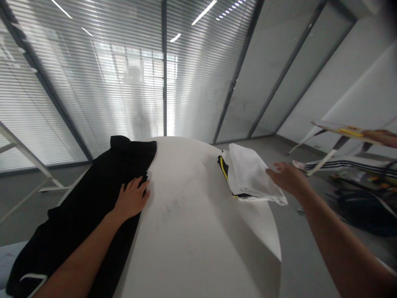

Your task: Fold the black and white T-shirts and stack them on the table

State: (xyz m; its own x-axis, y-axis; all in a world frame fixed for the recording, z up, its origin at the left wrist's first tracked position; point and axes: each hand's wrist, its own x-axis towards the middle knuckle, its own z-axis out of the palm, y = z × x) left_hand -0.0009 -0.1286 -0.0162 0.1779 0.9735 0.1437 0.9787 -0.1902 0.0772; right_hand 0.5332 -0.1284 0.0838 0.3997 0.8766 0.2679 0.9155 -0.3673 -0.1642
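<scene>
A long black garment, apparently trousers, lies lengthwise along the left side of the white table. White trim shows at its near end. My left hand rests on its right edge with the fingers spread. On the right part of the table is a folded white cloth, over a black piece with a yellow stripe. My right hand is at the white cloth's right edge, fingers stretched out; whether the fingertips touch it I cannot tell.
Another person's hand is at a second table on the far right. Below it are a striped white cloth and a dark heap. A white metal frame stands left. Glass panels with blinds rise behind the table.
</scene>
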